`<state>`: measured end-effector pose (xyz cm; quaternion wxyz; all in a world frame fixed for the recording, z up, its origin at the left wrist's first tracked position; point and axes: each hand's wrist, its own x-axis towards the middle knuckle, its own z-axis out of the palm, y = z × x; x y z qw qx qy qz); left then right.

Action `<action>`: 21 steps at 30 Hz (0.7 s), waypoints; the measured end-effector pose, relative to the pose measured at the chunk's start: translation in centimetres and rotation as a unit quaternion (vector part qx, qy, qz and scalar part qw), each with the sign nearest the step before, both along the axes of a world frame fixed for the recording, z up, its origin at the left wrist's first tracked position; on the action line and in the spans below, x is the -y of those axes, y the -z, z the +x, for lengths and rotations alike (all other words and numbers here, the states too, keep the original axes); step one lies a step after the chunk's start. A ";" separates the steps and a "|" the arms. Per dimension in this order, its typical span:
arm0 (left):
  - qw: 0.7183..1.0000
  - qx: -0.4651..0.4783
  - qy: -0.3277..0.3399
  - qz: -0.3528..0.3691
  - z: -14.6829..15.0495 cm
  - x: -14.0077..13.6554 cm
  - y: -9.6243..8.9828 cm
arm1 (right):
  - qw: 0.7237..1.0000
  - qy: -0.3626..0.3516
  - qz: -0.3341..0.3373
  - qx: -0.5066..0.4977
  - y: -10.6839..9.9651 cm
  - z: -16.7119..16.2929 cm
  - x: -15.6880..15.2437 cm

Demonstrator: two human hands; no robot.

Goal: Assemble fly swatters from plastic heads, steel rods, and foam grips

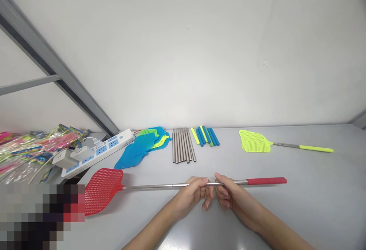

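A red fly swatter [106,189] with a perforated head and an extended metal telescopic rod lies across both my hands, its red grip [265,181] pointing right. My left hand [197,193] is closed round the middle of the rod. Close beside it, my right hand [228,191] grips the thicker rod section nearer the handle. Behind my hands several metal rods [183,147] lie side by side. To their right is a row of blue and yellow-green handle sleeves [206,135]. Blue and yellow-green swatter heads [143,147] are piled left of the rods.
A yellow-green fly swatter [256,141] with a grey rod lies at the right. On the left, a white power strip [98,153] holds plugged-in adapters. Colourful plastic packages [37,151] are heaped beyond it. A grey metal frame [57,63] rises there, and a pale wall stands behind.
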<state>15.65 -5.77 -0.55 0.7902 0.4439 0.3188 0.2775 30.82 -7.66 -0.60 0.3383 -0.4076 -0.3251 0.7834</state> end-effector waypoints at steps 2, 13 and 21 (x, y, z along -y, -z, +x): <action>1.000 -0.001 -0.001 -0.007 -0.1 -0.1 0.2 | 1.000 0.021 -0.008 0.016 -0.1 -0.1 0.0; 0.998 -0.009 -0.054 0.024 0.4 0.4 0.3 | 0.996 0.083 -0.025 0.032 -0.2 -0.6 0.3; 0.984 -0.033 -0.156 0.077 0.9 1.7 1.3 | 0.992 0.124 -0.030 0.019 -0.3 -1.0 0.5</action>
